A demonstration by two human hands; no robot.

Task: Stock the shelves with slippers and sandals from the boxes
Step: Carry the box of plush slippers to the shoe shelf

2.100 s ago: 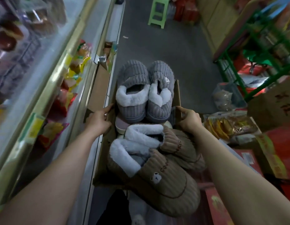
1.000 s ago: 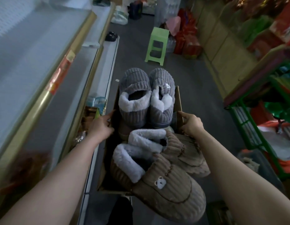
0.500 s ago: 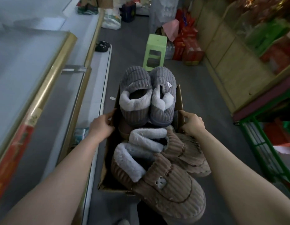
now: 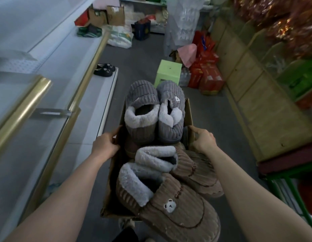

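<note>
— Two hands on one cardboard box (image 4: 114, 180), held up over the grey floor (image 4: 143, 55), middle of the view.
— Left hand (image 4: 104, 145)?
— Clamped on the left wall of the box, thumb along the rim, other fingers out of sight.
— Right hand (image 4: 203, 139)?
— Gripping the right wall, forefinger stretched along the top edge, other fingers curled below.
— Inside the box?
— Far end: grey slippers (image 4: 143, 105), a pair side by side, white fleece cuffs, toes pointing away. Near end: brown slippers (image 4: 179, 212), also fleece-lined, piled above the rim, a small bear face on the nearest one.
— On the left?
— Pale shelves (image 4: 99, 102) with gold edging; black slippers (image 4: 104, 69) on the low one, well apart from the box.
— Ahead?
— Green stool (image 4: 168, 70) on the floor just past the box, red packages (image 4: 205, 77) to its right.
</note>
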